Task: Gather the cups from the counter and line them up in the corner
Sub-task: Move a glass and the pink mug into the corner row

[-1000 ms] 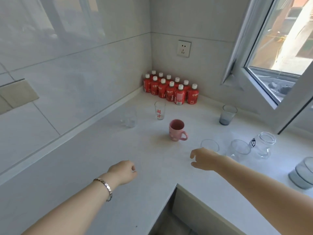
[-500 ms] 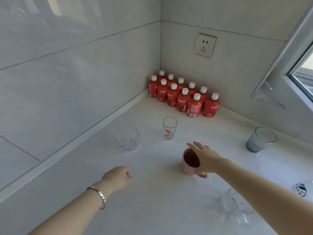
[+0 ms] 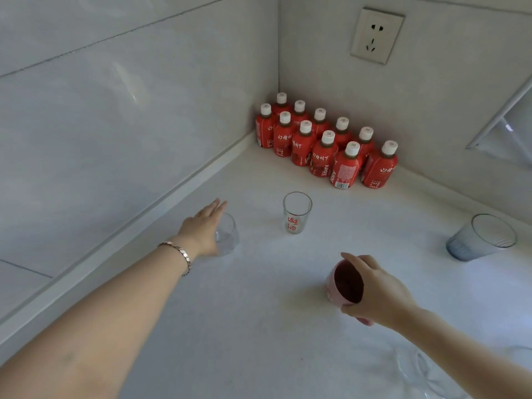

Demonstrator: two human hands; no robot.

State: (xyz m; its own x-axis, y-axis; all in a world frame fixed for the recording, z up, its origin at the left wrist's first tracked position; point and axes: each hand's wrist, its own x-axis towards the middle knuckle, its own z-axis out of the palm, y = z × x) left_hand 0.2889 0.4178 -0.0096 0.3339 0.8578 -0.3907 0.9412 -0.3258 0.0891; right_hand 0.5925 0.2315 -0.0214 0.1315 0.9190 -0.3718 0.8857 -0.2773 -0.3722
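Right hand (image 3: 377,289) wrapped round tilted pink mug (image 3: 344,286), lower right; left hand (image 3: 204,228) straight-fingered at clear glass (image 3: 227,236), centre left. Early yet: no line in corner (image 3: 247,152), printed glass (image 3: 297,213) and blue glass (image 3: 480,237) waiting

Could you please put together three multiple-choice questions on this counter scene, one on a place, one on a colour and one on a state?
1. Where do the red bottles stand?
A. In the corner where the two walls meet
B. At the counter's front edge
C. Inside a box

2. What colour is the mug that the right hand grips?
A. Blue
B. Pink
C. Green

3. How does the glass with red lettering stand?
A. Upside down
B. On its side
C. Upright, touched by neither hand

Answers: 1 A, they are grouped against both walls below the socket; 2 B, its outer wall is pink; 3 C, its open rim faces up, and the left hand and the right hand are both apart from it.
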